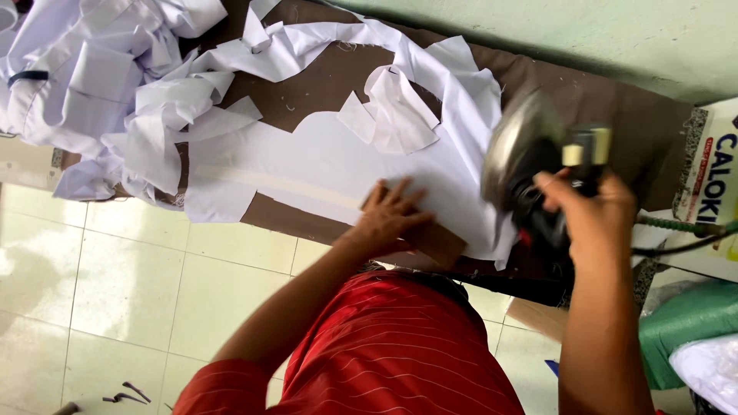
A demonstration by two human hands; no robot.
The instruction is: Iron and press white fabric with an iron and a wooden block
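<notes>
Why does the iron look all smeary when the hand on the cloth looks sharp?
In the head view, the iron is smeared by motion blur, so its soleplate shows only as a grey streak; the right hand gripping it is slightly soft, while the left hand pressing the white fabric is crisp, in even daylight.

Fabric heap (pixel 115 84) crowds left; brown table (pixel 607 100) bare right

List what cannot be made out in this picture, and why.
- Iron, head view: motion blur hides its soleplate and whether it touches the white cloth.
- Right hand: its palm is hidden around the handle.
- Cloth pile: cut off by the top-left edge.
- Small dark things on the floor: too small to identify.
</notes>
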